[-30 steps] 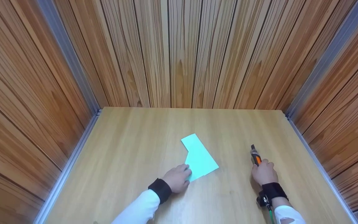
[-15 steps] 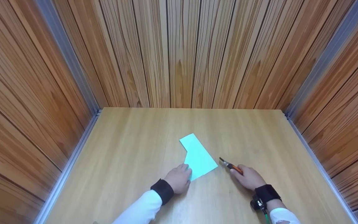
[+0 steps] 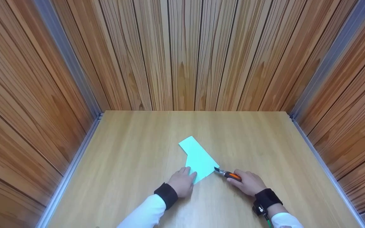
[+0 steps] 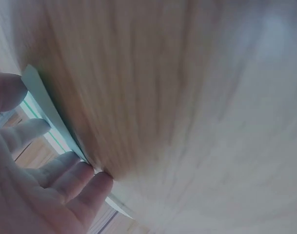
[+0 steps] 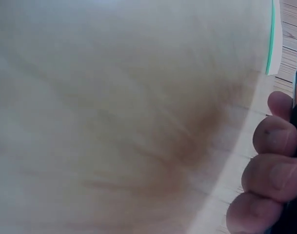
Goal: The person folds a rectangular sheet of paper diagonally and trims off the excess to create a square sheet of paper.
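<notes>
In the head view a mint-green folded sheet of paper (image 3: 199,160) lies slantwise on the table, with a step in its left edge. My left hand (image 3: 182,182) presses on the paper's lower left corner with outstretched fingers. The left wrist view shows those fingers along the edge of the paper (image 4: 53,114), part of which stands a little off the wood. My right hand (image 3: 249,182) grips a utility knife (image 3: 232,176) with a black and orange handle. The knife's dark tip overlaps the paper's right corner. Curled fingers (image 5: 272,178) wrap the dark handle in the right wrist view.
The light wood table (image 3: 131,152) is walled by wood planks at the back (image 3: 182,57) and both sides. Metal rails (image 3: 68,171) run along the side edges. A green cable hangs from the black band (image 3: 268,199) on the right wrist.
My right hand has swung left with the utility knife, bringing its tip from the far right to the paper's right corner. The paper has shifted slightly left; my left hand stays on it.
</notes>
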